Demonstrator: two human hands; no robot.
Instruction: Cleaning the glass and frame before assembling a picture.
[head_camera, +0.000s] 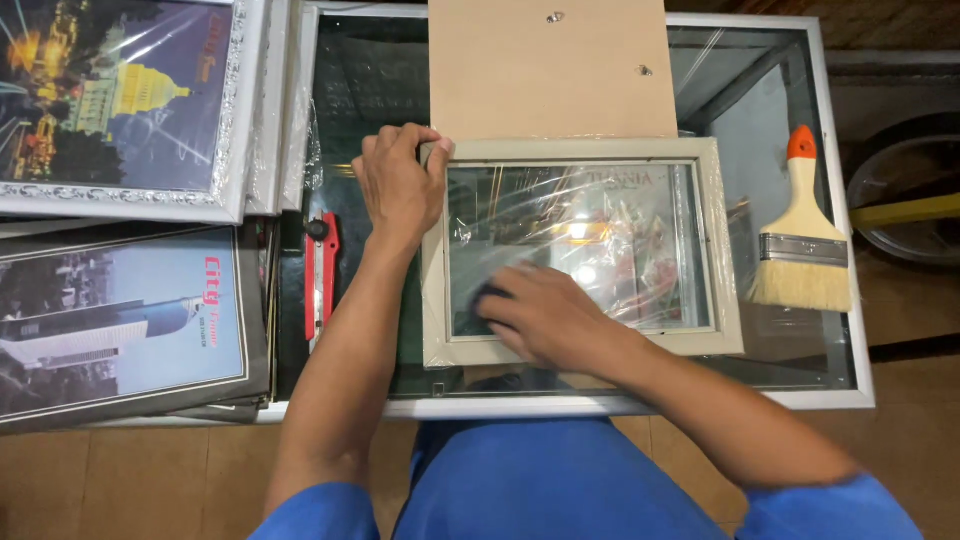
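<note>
We are pinning the pale wooden frame (583, 340) flat on the glass worktop (840, 385), our left hand (398, 185) curling over its top-left corner while our right hand (540, 315) is pressing a small dark cloth (487, 296), mostly hidden under closed fingers, onto the pane. We are judging that light, even strokes suit the crinkled plastic film. A brown backing board (550, 70), a bristle brush (803, 240), a red cutter (322, 275) and stacked framed prints (120, 100) are lying around.
</note>
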